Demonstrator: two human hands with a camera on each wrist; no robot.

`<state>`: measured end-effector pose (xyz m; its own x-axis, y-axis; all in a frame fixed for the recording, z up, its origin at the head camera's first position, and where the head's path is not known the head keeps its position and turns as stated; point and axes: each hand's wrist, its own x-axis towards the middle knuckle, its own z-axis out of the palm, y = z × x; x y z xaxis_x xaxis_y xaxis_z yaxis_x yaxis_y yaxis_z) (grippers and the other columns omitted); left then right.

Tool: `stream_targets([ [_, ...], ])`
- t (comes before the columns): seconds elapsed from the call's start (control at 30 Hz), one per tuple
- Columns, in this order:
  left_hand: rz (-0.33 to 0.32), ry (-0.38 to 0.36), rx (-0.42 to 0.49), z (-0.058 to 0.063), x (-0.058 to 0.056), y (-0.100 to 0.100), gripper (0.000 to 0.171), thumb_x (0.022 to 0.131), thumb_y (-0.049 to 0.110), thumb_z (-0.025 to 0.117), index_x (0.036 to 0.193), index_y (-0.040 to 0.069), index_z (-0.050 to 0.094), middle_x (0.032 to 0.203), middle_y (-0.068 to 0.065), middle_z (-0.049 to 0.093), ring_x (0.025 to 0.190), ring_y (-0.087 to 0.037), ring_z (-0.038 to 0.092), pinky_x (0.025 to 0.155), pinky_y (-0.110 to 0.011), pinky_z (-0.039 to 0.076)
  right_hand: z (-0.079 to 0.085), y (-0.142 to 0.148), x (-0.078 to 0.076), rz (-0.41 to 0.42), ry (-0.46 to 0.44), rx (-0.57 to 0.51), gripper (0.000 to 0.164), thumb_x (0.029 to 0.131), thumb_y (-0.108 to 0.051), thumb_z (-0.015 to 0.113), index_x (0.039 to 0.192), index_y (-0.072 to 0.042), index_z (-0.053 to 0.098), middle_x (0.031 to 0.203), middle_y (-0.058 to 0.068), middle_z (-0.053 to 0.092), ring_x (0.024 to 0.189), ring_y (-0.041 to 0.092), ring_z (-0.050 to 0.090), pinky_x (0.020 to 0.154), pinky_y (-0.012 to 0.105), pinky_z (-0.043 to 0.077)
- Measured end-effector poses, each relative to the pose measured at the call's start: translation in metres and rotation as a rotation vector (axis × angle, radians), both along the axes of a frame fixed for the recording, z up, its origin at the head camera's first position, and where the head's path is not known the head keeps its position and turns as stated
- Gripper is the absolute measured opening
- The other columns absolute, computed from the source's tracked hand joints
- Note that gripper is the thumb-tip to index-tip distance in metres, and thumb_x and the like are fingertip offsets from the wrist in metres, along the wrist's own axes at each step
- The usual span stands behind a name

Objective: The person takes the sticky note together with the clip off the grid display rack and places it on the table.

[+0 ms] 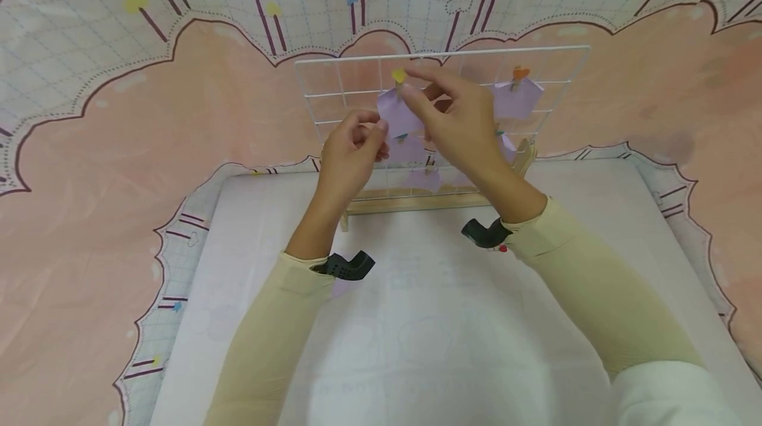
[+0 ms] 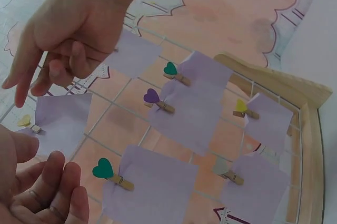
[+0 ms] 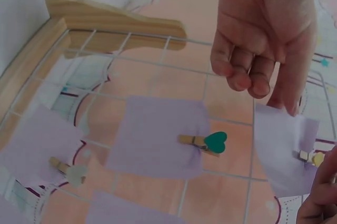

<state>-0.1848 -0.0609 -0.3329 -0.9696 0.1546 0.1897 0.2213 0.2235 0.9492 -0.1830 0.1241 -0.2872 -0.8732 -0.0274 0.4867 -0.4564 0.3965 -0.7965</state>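
A white wire grid (image 1: 443, 54) stands upright in a wooden base (image 1: 411, 204). On its upper part hangs a light purple paper square (image 1: 395, 115), held by a small clothespin with a yellow heart (image 1: 399, 75). My left hand (image 1: 353, 156) pinches the paper's edge between thumb and index finger, its other fingers curled; the right wrist view shows this hand (image 3: 268, 29) at the edge. Beside the yellow-heart clothespin is my right hand (image 1: 461, 115). In the left wrist view this hand (image 2: 79, 34) has thumb and index finger stretched out, just off the clothespin (image 2: 29, 124).
Several other purple papers hang on the grid, including one under an orange-heart clothespin (image 1: 520, 74) and one under a green-heart clothespin (image 3: 216, 142). A white tabletop (image 1: 428, 333) spreads in front. A purple scrap (image 1: 342, 288) and a small red item (image 1: 503, 249) lie near the wrists.
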Motion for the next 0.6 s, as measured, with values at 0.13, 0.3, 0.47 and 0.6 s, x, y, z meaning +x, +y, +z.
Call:
stream_targets([
  [0.13, 0.015, 0.009, -0.04, 0.001, -0.002, 0.001, 0.028, 0.104, 0.032, 0.06, 0.122, 0.012, 0.064, 0.082, -0.006, 0.067, 0.079, -0.021, 0.068, 0.077, -0.032, 0.058, 0.006, -0.006, -0.006, -0.057, 0.031, 0.129, 0.035, 0.099, -0.038, 0.067, 0.128, -0.02, 0.072, 0.078, 0.005, 0.072, 0.057, 0.014, 0.06, 0.05, 0.021, 0.047],
  [0.3, 0.04, 0.027, -0.059, 0.003, -0.005, 0.002, 0.021, 0.104, 0.028, 0.059, 0.115, 0.011, 0.067, 0.076, -0.004, 0.065, 0.079, -0.026, 0.068, 0.073, -0.03, 0.056, 0.014, -0.012, -0.011, -0.1, 0.042, 0.276, 0.038, 0.102, -0.037, 0.063, 0.131, -0.015, 0.07, 0.065, 0.006, 0.066, 0.052, 0.015, 0.051, 0.046, 0.024, 0.034],
  [0.47, 0.048, 0.04, -0.058, 0.004, -0.008, 0.003, 0.017, 0.105, 0.023, 0.059, 0.109, 0.009, 0.067, 0.073, -0.004, 0.064, 0.08, -0.034, 0.068, 0.07, -0.027, 0.055, 0.019, -0.014, -0.015, -0.151, 0.078, 0.401, 0.036, 0.103, -0.033, 0.061, 0.131, -0.013, 0.07, 0.052, 0.003, 0.048, 0.045, 0.013, 0.04, 0.044, 0.026, 0.026],
  [0.6, 0.045, 0.037, -0.064, 0.005, -0.008, 0.003, 0.017, 0.105, 0.023, 0.058, 0.108, 0.008, 0.066, 0.074, -0.005, 0.063, 0.082, -0.037, 0.068, 0.07, -0.027, 0.055, 0.021, -0.014, -0.017, -0.17, 0.069, 0.468, 0.035, 0.104, -0.031, 0.059, 0.133, -0.014, 0.069, 0.051, -0.001, 0.044, 0.044, 0.009, 0.036, 0.044, 0.026, 0.027],
])
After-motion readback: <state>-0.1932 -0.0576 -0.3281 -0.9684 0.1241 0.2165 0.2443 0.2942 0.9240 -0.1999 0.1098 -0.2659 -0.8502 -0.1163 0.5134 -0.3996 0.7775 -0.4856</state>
